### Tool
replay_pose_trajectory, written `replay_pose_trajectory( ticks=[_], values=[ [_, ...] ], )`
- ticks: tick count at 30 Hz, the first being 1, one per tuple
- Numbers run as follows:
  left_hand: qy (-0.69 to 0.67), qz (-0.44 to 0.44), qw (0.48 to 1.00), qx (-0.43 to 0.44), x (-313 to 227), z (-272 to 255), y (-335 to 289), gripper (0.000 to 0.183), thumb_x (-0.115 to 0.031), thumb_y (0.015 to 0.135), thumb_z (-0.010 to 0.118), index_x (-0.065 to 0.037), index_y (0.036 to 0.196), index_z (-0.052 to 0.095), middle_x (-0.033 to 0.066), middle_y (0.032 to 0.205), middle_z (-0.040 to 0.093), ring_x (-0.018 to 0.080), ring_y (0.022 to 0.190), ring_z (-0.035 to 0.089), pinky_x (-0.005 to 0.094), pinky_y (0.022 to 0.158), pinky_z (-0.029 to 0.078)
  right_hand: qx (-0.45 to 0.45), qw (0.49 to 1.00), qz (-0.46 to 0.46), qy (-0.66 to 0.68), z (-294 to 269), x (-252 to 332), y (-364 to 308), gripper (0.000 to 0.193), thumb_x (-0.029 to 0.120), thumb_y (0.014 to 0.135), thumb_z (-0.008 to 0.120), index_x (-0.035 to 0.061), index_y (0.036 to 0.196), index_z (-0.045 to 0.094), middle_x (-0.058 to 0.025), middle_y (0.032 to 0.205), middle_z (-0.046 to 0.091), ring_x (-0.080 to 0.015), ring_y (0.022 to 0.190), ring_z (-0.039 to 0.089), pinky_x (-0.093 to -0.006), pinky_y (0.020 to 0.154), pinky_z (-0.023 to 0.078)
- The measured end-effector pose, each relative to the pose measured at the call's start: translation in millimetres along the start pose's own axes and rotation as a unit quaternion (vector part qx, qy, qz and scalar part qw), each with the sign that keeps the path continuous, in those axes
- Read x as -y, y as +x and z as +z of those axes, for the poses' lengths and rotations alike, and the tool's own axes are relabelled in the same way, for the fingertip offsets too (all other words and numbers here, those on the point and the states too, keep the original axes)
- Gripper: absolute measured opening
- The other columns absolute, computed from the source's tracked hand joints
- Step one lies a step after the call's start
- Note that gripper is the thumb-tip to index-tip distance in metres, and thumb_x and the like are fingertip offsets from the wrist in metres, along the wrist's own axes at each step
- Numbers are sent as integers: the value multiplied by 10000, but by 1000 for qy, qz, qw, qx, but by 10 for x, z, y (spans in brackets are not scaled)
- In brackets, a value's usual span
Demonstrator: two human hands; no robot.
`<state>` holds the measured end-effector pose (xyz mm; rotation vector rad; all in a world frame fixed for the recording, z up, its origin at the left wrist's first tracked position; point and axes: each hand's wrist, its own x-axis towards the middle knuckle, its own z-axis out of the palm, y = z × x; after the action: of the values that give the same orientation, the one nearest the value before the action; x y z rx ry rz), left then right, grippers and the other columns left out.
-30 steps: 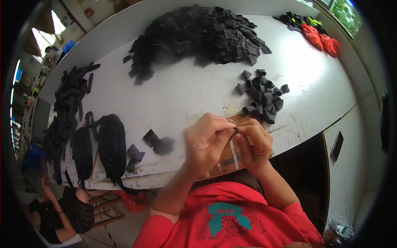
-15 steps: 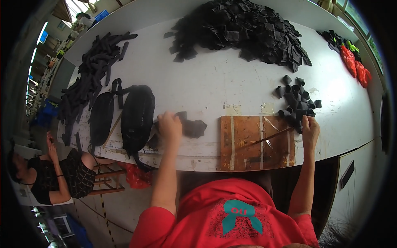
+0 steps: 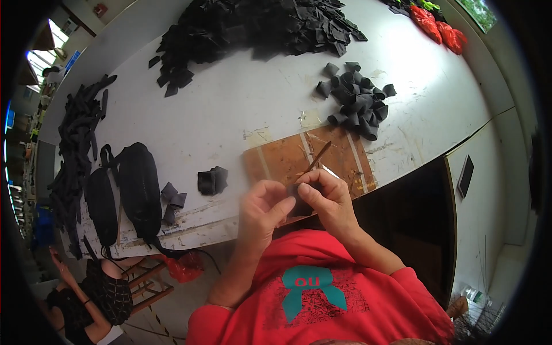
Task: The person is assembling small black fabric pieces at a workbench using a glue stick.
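Note:
My left hand (image 3: 265, 210) and my right hand (image 3: 329, 200) meet low over the near edge of a brown wooden board (image 3: 264, 155). A small dark fabric piece (image 3: 301, 207) is pinched between the fingers and thumbs of both, partly hidden by them. A thin brown stick (image 3: 319, 155) slants up and away from beside my right fingers; I cannot tell whether that hand holds it. To the left of my hands a small black fabric bundle (image 3: 213, 180) lies on the white table (image 3: 213, 121). Beyond the board sits a pile of curled black fabric pieces (image 3: 357, 102).
At the far side is a big heap of flat black pieces (image 3: 247, 29). On the left are long black strips (image 3: 75, 144), a black pouch (image 3: 140, 187) with a strap, and several loose pieces (image 3: 173, 200). Red plastic bags (image 3: 437, 27) sit far right. Another person (image 3: 86, 299) sits at lower left.
My right hand has come in from the curled pile and my left hand from the fabric on the left, meeting around a dark piece. The whole view has turned and shifted.

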<state>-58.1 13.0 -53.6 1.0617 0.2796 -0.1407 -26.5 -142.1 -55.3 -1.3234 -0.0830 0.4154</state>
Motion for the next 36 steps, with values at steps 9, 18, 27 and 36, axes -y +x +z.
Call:
replay_pose_trajectory(
  ticks=[9,18,27,36],
  values=[
    [10,-83,994,72,39,-21,44,101,-96,853,644,-20,914,620,12,729,611,50,530,488,167,471,361,44,971,106,208,-217,-5,11,58,102,878,639,59,909,615,28,797,616,-55,707,569,-201,654,464],
    [174,96,980,-13,110,168,-27,39,-26,857,628,10,852,613,-16,715,592,19,654,510,190,555,421,-143,892,-228,-362,-129,-1,-49,233,87,750,711,23,954,618,-115,882,581,-247,673,596,-331,596,483],
    [372,355,841,-166,297,366,20,81,49,828,605,13,895,580,51,742,633,62,638,586,210,538,467,-120,872,-280,-382,-19,-144,-25,171,-2,712,662,28,878,633,-115,811,588,-270,689,613,-331,571,488],
    [-129,-30,989,65,56,186,71,233,102,778,574,-25,970,538,35,833,575,32,591,498,145,460,365,-22,997,-57,53,-203,-124,30,17,-4,807,629,11,811,636,14,725,554,-67,623,512,-202,546,391]
  ],
)
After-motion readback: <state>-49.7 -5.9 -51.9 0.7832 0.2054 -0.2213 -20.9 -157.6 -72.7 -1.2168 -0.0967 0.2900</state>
